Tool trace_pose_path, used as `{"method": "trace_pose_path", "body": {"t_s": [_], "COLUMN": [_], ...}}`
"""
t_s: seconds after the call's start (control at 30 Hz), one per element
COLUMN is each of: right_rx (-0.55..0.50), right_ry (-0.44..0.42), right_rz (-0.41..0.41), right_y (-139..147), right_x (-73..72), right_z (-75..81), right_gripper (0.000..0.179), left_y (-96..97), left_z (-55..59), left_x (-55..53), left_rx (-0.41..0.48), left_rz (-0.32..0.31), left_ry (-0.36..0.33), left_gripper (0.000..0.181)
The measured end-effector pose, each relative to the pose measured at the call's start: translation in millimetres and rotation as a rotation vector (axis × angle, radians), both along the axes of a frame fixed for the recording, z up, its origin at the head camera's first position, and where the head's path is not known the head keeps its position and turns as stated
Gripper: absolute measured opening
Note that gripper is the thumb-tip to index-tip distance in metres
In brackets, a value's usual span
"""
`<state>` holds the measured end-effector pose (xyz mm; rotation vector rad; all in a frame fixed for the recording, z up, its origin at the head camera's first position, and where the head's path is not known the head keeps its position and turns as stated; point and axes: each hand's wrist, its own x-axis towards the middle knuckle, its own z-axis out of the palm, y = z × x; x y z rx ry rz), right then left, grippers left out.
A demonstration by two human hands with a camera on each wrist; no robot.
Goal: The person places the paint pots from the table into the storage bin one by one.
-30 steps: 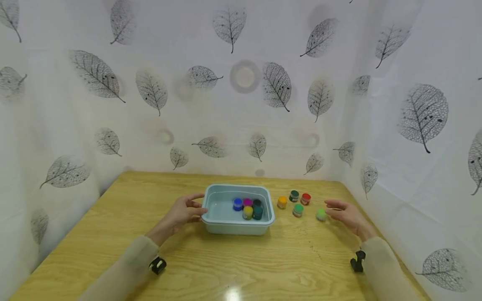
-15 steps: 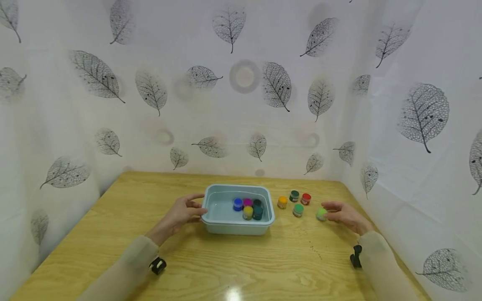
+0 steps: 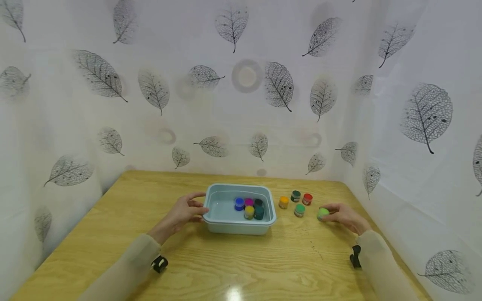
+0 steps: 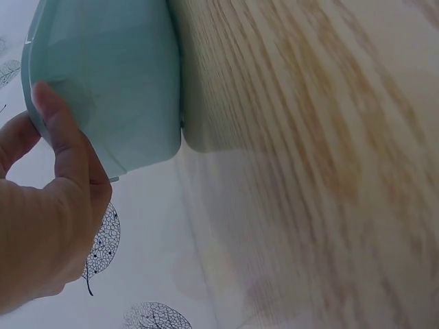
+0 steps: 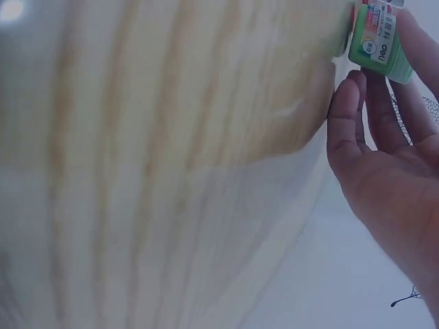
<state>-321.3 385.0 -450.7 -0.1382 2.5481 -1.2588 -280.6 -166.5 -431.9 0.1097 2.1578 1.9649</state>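
My left hand (image 3: 184, 213) grips the left end of a pale blue plastic basin (image 3: 237, 229), thumb over the rim and fingers outside; the basin's wall (image 4: 116, 82) fills the top of the left wrist view. Inside are several paint jars, among them a blue jar (image 3: 239, 204), a magenta jar (image 3: 249, 202) and a yellow-lidded jar (image 3: 249, 212). On the right, my right hand (image 3: 344, 217) pinches a light green paint jar (image 3: 322, 214) between thumb and fingers. The right wrist view shows this jar's printed label (image 5: 379, 34).
Between basin and right hand stand an orange jar (image 3: 283, 202), a dark green jar (image 3: 295, 196), a red jar (image 3: 307, 199) and a green jar (image 3: 299, 210). The wooden table (image 3: 233, 267) is bordered by a leaf-patterned curtain (image 3: 226, 108) behind and at the sides.
The right hand has moved left onto the light green jar and closed its thumb and fingers about it. The left hand stays at the basin's rim.
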Motion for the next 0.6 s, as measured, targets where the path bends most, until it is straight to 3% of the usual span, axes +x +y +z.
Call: {"method": "trace_pose_path", "body": {"t_s": [0.6], "right_rx": [-0.218], "right_ry": [-0.022], "right_rz": [0.065], "right_y": [-9.3], "right_x": [-0.6], "right_z": [7.6], "right_gripper": [0.066], "left_y": [2.3], "left_z": [0.5], "left_x": [-1.4], "left_rx": [0.007], "left_rz": [0.008], "left_ry": [-0.043], "left_gripper": [0.071]}}
